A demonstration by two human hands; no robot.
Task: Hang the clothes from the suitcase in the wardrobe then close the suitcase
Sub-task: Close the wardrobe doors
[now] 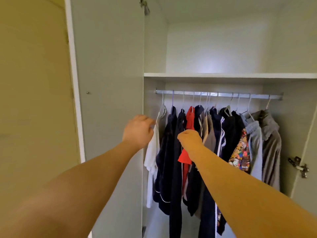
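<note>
hanging step, likely near its end: clothes (221,134) crowd the rail (223,95) in the wardrobe (111,66). left hand (139,131) curled at the white garment (151,155), blurred, grip unclear. right hand (189,137) fisted before the red garment (190,117); cannot tell if it holds cloth. suitcase out of view. next: let go, find any remaining clothes, then close it.

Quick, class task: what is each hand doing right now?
Left hand: fingers curled beside the white shirt; whether it grips cannot be told.
Right hand: fingers curled by the red shirt; grip cannot be told.
</note>
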